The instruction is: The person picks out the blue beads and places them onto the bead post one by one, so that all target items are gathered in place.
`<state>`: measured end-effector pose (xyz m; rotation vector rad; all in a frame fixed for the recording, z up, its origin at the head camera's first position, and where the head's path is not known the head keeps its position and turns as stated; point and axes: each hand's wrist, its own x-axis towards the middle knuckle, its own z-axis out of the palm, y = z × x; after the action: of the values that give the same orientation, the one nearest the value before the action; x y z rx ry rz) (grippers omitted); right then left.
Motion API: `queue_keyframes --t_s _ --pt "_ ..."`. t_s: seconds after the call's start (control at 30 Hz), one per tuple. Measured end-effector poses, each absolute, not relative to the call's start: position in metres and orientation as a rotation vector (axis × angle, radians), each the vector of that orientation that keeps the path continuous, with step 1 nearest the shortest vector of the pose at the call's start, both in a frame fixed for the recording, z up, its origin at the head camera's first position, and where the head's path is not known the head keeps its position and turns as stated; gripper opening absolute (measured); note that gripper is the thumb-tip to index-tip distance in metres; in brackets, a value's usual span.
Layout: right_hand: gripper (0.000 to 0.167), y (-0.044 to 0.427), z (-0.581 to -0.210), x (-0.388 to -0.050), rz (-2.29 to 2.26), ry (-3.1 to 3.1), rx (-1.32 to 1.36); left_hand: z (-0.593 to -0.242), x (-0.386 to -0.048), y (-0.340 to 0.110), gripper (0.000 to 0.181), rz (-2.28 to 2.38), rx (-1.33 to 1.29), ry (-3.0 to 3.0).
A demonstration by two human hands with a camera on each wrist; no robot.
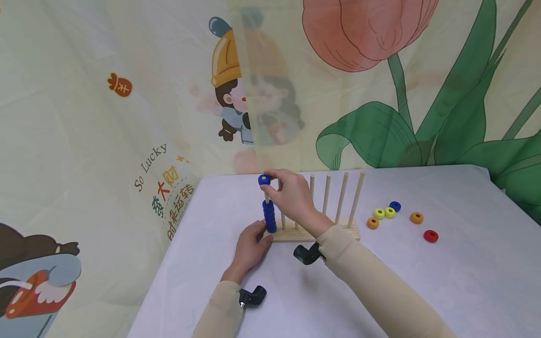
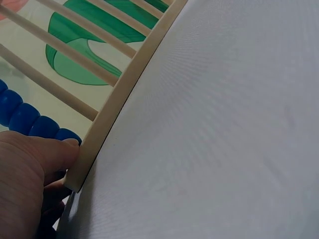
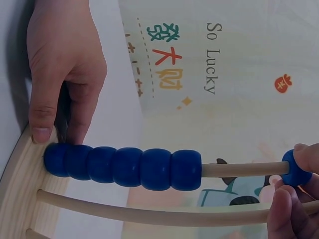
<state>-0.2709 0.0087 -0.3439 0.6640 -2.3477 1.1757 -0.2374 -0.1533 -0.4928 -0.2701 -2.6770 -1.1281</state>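
My right hand pinches a blue bead between thumb and fingers at the top of the leftmost peg. The peg's tip shows in the bead's hole in the head view. Several blue beads are stacked below on that same peg, down to the wooden base; bare peg shows between them and the held bead. At the base's left end, my left hand grips it, thumb on the base's front part beside the lowest bead. Its other fingers are partly hidden behind the end.
Other bare pegs stand in a row to the right. On the white-covered table, right of the base, lie two yellow beads, a blue one, two orange ones and a red one. A printed curtain hangs behind.
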Motion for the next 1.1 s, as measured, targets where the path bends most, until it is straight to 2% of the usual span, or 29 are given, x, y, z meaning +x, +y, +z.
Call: queue_keyframes --t_s 0.53,1.1 --pt "0.034 0.01 -0.346 -0.27 1.223 -2.342 0.669 -0.493 -0.238 -0.154 0.047 -1.113 -0.256 -2.679" --pt "0.02 0.022 -0.345 -0.258 1.46 -1.994 0.856 -0.493 -0.237 -0.151 0.048 -1.087 -0.173 -2.741"
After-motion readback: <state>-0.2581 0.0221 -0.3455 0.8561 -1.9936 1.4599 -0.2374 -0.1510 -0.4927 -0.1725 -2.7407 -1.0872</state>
